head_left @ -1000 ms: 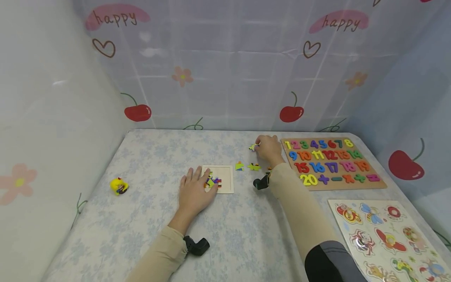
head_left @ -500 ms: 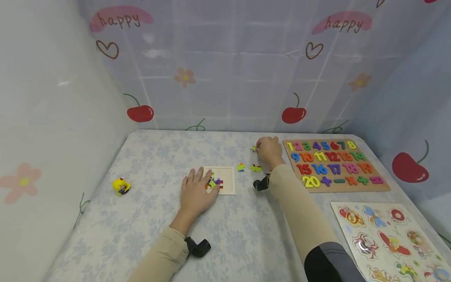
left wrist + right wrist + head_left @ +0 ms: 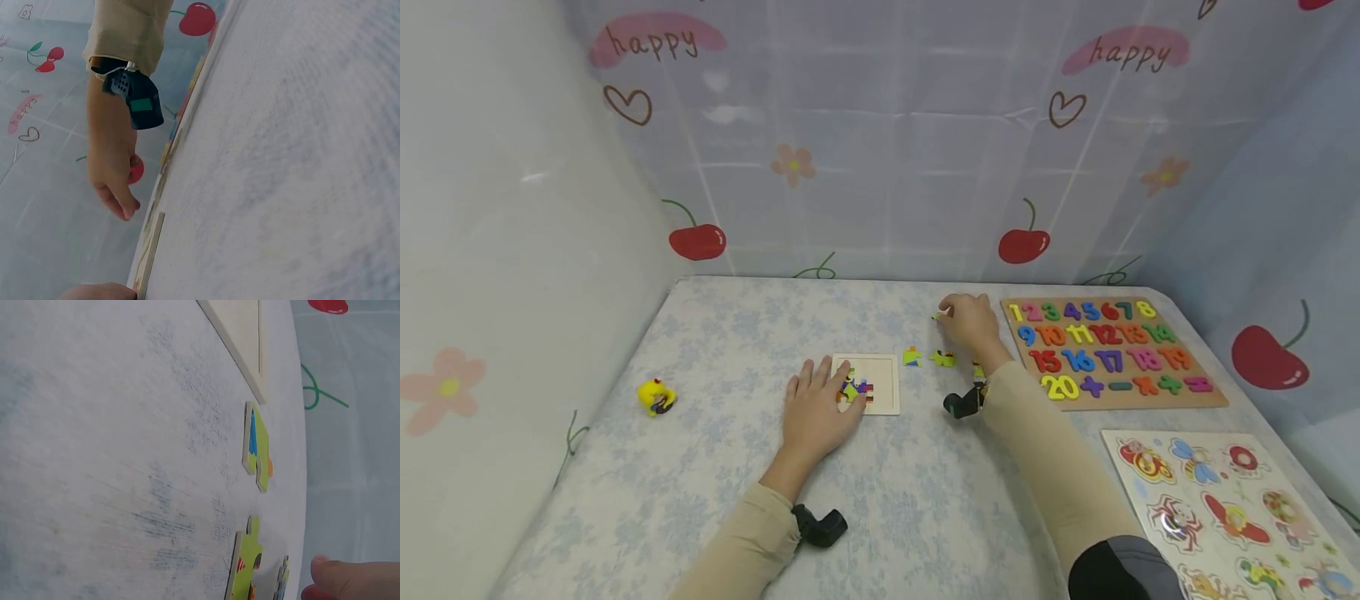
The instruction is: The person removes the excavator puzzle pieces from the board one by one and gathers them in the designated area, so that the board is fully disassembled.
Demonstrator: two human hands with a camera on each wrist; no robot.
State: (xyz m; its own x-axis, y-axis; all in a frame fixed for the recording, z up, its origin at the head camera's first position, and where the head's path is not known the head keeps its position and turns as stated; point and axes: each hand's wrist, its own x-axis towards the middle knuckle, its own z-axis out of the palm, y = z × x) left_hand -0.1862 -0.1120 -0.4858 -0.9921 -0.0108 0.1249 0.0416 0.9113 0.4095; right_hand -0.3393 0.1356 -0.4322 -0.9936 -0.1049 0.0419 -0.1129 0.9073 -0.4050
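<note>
Yellow rounded toy [image 3: 657,397]: seen well left of both hands.
Left hand [image 3: 820,412]: spread over a square, pale wooden puzzle frame [image 3: 886,382], partly filled.
Flat yellow-green jigsaw pieces [image 3: 912,358]: laid beyond the frame.
Right hand [image 3: 969,323]: bent beside a small greenish piece [image 3: 936,316]; whether it is pinched cannot be told.

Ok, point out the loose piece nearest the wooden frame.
The green piece with the blue patch, just right of the frame; the other loose pieces are farther right.
</note>
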